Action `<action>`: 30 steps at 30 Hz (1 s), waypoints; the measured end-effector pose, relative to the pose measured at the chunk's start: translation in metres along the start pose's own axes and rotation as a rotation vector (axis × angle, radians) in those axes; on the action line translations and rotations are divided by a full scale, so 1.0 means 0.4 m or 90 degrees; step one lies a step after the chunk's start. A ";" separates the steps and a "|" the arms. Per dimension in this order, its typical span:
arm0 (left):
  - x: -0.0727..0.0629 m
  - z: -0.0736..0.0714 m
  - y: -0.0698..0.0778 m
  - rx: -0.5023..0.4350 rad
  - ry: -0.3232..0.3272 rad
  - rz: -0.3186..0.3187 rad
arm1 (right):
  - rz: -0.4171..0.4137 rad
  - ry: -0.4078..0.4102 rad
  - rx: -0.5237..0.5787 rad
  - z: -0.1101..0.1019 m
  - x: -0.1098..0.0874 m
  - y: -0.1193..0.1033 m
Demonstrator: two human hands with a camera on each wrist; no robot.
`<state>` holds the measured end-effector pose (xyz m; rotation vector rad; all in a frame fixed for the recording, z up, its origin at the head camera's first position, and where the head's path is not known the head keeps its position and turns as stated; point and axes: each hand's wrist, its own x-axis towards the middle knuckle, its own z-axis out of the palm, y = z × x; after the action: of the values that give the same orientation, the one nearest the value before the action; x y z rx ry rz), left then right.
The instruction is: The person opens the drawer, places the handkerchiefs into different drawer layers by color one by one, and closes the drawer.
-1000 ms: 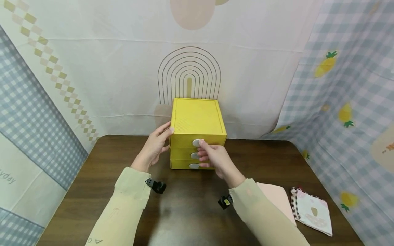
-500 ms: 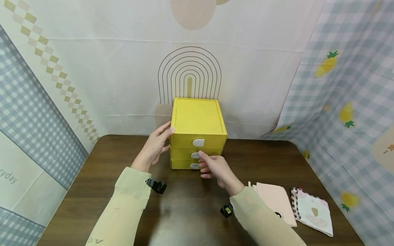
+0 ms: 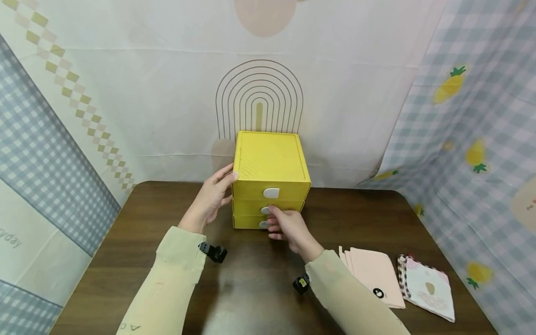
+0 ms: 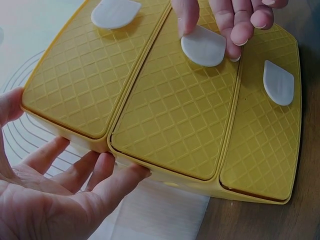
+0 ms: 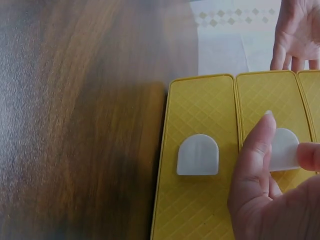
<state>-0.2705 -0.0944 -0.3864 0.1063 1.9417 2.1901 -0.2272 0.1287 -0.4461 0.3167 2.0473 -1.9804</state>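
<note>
A yellow drawer box [image 3: 271, 158] with three stacked drawers stands at the back of the table. Each drawer front has a white rounded handle: the top handle [image 3: 271, 192], the middle handle [image 4: 204, 46] and the bottom handle [image 5: 198, 155]. My right hand [image 3: 290, 227] pinches the middle handle between thumb and index finger; the other fingers hang below it. All the drawers look pushed in. Against the box's left side my left hand [image 3: 211, 197] rests, its thumb at the top front edge and its fingers [image 4: 122, 186] touching the side wall.
A folded pink cloth [image 3: 372, 274] and a folded white cloth with checked trim [image 3: 429, 291] lie at the right on the dark wooden table [image 3: 138, 260]. Behind the box hangs a patterned white curtain [image 3: 167, 107]; blue checked fabric borders both sides.
My right hand has come down from the top drawer's handle to the middle one and now pinches it. The left hand has kept its place on the box's side.
</note>
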 end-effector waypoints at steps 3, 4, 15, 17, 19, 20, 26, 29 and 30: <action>-0.001 0.000 0.002 0.000 0.003 0.002 | -0.003 0.000 0.000 0.002 0.002 0.002; -0.001 0.000 0.003 0.000 0.003 0.002 | -0.003 0.000 0.000 0.002 0.003 0.002; 0.004 0.000 0.013 0.059 0.007 0.032 | -0.001 0.001 -0.001 0.003 0.000 0.003; 0.005 0.000 0.016 0.068 0.011 0.043 | -0.001 -0.002 -0.001 0.003 0.001 0.003; 0.003 0.001 0.018 0.075 0.018 0.050 | 0.000 -0.006 -0.004 0.003 0.002 0.003; 0.003 0.002 0.019 0.078 0.022 0.054 | 0.000 -0.008 -0.005 0.003 0.003 0.004; -0.001 0.005 0.016 0.096 0.039 0.070 | 0.000 -0.011 -0.007 0.000 0.004 0.005; -0.001 0.008 0.016 0.100 0.038 0.070 | 0.001 -0.008 -0.005 -0.002 0.003 0.004; -0.001 0.009 0.017 0.100 0.037 0.069 | 0.001 -0.006 -0.005 -0.002 0.003 0.003</action>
<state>-0.2703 -0.0917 -0.3794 0.1780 2.1870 2.1248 -0.2278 0.1296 -0.4475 0.3076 2.0478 -1.9683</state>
